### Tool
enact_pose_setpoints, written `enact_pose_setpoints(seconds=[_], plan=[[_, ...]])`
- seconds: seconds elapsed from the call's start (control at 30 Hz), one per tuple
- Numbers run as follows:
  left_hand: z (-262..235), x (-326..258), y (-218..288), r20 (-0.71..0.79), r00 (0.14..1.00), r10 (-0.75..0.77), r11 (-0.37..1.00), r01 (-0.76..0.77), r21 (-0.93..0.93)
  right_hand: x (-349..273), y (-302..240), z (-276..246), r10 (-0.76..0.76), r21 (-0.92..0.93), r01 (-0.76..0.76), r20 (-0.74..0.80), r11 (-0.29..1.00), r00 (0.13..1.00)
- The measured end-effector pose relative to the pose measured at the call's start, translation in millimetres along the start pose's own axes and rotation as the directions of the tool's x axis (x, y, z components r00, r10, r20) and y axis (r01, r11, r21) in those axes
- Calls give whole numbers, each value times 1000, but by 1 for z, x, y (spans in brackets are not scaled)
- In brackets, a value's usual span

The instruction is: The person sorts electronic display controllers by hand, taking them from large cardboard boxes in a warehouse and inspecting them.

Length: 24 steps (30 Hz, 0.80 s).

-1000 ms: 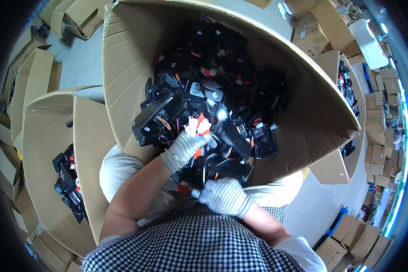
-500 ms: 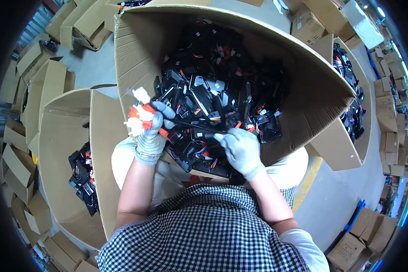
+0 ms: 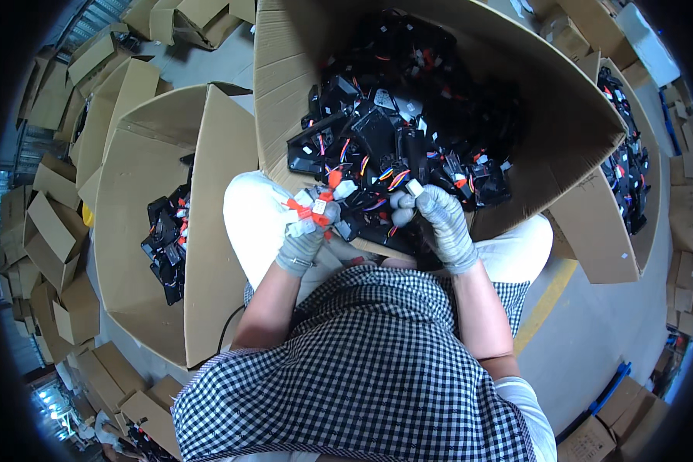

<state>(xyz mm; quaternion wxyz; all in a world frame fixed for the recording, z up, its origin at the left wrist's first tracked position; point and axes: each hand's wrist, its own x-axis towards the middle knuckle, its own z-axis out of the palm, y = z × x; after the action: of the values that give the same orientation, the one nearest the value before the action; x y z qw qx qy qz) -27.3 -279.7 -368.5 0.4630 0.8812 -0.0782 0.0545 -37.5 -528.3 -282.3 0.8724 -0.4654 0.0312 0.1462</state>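
Observation:
My left hand (image 3: 304,242), in a grey work glove, is closed around a bunch of red and white plug connectors (image 3: 309,209). Over the near edge of a big cardboard box (image 3: 289,69), my gloved right hand (image 3: 445,223) pinches a small white plug connector (image 3: 414,188) between thumb and fingers. Just beyond both hands lies a heap of black plastic device housings (image 3: 377,132), with multicoloured wires and small plugs showing among them. Whether the white connector is still wired to a housing I cannot make out.
To the left stands an open cardboard box (image 3: 142,254) holding more black housings (image 3: 167,239). Another box (image 3: 593,231) with similar parts (image 3: 630,165) is at the right. Many cartons line both sides. A yellow line (image 3: 547,306) runs along the grey floor.
The view has shifted, so the boxes sit farther right and higher. The dark cable stretched between my hands is no longer seen; my right hand now holds up a white connector.

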Motion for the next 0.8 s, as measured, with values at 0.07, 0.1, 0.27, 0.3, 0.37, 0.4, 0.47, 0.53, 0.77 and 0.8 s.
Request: enact_pose_setpoints(seconds=[0.07,0.1,0.27,0.3,0.37,0.4,0.47,0.53,0.77,0.8], plan=[[-8,5,36,243,823,514,48,-310,950,-10,-7,4,111,-126,-99,90,987,990],[-9,4,35,248,821,515,43,-313,949,-12,-11,15,92,-215,-74,73,974,993],[-10,-3,43,9,956,292,913,-281,297,-9,3,14,147,-264,-139,12,955,989],[-9,-4,40,17,956,294,912,-286,295,-8,6,12,217,-286,-201,28,937,976],[-8,-4,31,112,871,479,747,-471,469,0,26,3,-1,-552,43,76,833,997],[-10,-3,32,119,871,477,746,-473,469,5,30,4,-181,-753,265,195,602,964],[-16,-2,34,247,855,457,720,-518,461,3,24,-3,-153,-879,252,207,405,966],[-15,-1,21,296,810,506,675,-586,448,1,17,-2,-91,-937,338,330,88,940],[-9,4,10,445,746,495,693,-648,315,10,32,-32,127,-846,429,486,318,865],[-10,6,16,457,736,500,689,-657,304,11,37,-34,114,-827,425,494,368,862]])
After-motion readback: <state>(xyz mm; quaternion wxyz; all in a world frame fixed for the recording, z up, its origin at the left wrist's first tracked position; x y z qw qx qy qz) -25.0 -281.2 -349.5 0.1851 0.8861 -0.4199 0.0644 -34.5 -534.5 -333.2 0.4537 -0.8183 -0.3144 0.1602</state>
